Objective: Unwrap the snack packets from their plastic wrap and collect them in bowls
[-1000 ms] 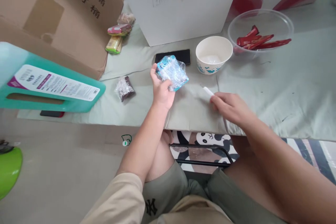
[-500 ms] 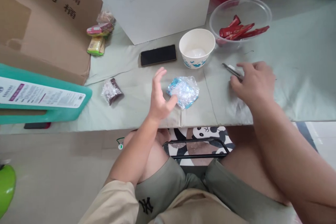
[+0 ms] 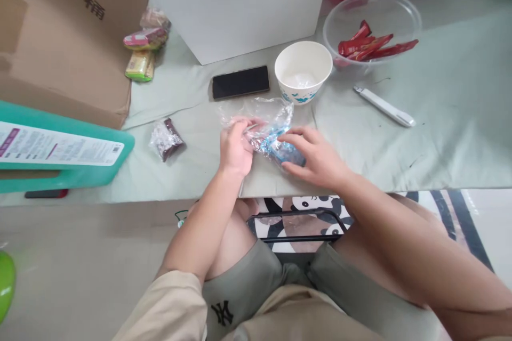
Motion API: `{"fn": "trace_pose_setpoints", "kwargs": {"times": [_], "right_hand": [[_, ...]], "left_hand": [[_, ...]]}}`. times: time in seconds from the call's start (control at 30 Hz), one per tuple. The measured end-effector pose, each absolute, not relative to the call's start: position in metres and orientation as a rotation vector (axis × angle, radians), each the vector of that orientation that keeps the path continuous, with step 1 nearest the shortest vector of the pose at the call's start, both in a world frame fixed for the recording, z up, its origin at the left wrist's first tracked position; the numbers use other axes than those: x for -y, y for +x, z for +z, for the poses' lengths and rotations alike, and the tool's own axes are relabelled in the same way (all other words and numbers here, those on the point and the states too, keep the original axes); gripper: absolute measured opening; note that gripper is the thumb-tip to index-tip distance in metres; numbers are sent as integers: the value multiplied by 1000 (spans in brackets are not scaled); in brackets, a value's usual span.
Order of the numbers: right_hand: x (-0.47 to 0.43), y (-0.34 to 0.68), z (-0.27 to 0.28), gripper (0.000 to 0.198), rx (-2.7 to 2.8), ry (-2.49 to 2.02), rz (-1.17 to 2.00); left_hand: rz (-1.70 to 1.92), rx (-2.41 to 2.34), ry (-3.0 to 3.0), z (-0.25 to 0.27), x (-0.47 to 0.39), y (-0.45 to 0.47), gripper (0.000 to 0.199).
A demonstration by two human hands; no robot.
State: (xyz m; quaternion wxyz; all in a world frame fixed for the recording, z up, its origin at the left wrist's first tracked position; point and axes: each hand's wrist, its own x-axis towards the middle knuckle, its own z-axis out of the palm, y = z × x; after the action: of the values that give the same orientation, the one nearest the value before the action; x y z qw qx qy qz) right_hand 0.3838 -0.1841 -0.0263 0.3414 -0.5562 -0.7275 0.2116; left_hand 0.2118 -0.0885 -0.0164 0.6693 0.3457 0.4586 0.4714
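A crinkled clear plastic bag with blue print (image 3: 267,141) lies at the front of the table between both hands, partly opened out. My left hand (image 3: 237,148) is closed on its left side, where the clear film spreads up and away. From the right, my right hand (image 3: 316,157) curls its fingers around the blue-printed end, where something darker shows through. Further right, a white utility knife (image 3: 384,106) lies on the cloth, apart from both hands. Just behind the bag stands a white paper bowl (image 3: 303,70) with blue leaf print and a little clear plastic inside.
A clear plastic bowl (image 3: 372,64) holds several red wrappers (image 3: 366,45). Behind the hands lies a phone (image 3: 241,83). To the left are a small dark packet (image 3: 168,140), stacked snack packs (image 3: 144,48), a teal jug (image 3: 120,165) and a cardboard box (image 3: 72,58). A white box (image 3: 240,10) blocks the back.
My right hand has let go of the utility knife and moved left onto the plastic bag. My left hand has taken hold of the bag, and its film is spread wider.
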Motion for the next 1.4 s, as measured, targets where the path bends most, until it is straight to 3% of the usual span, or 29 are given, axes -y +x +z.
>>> {"fn": "trace_pose_setpoints", "kwargs": {"times": [0.07,0.37,0.5,0.57,0.73,0.97,1.07,1.2,1.27,1.33,1.4], "right_hand": [[180,384,-28,17,1906,-1471,563],[192,408,-13,6,1600,-1737,479],[196,421,-8,37,1582,-1893,473],[197,428,-8,42,1691,-1935,522],[201,447,-9,19,1976,-1764,368],[211,444,3,13,1730,-1483,-3],[215,441,11,16,1775,-1333,170],[221,440,20,17,2062,-1233,518],[224,437,23,20,2196,-1264,709],[227,431,25,28,2291,-1336,921],[228,423,25,36,2358,-1453,1056]], "left_hand": [[1090,-1059,686,-17,82,208,22],[1155,-1161,703,-19,68,190,16],[1160,-1199,820,-14,74,189,21],[1175,-1246,879,-12,75,186,28],[1161,-1378,989,-5,73,170,38],[1149,-1489,1244,-8,62,143,37],[1130,-1403,1624,-7,62,138,43],[745,-1105,2067,1,65,141,74],[603,-1039,2115,4,66,150,80],[613,-1064,2109,4,66,162,65],[710,-1130,2066,3,65,176,33]]}}
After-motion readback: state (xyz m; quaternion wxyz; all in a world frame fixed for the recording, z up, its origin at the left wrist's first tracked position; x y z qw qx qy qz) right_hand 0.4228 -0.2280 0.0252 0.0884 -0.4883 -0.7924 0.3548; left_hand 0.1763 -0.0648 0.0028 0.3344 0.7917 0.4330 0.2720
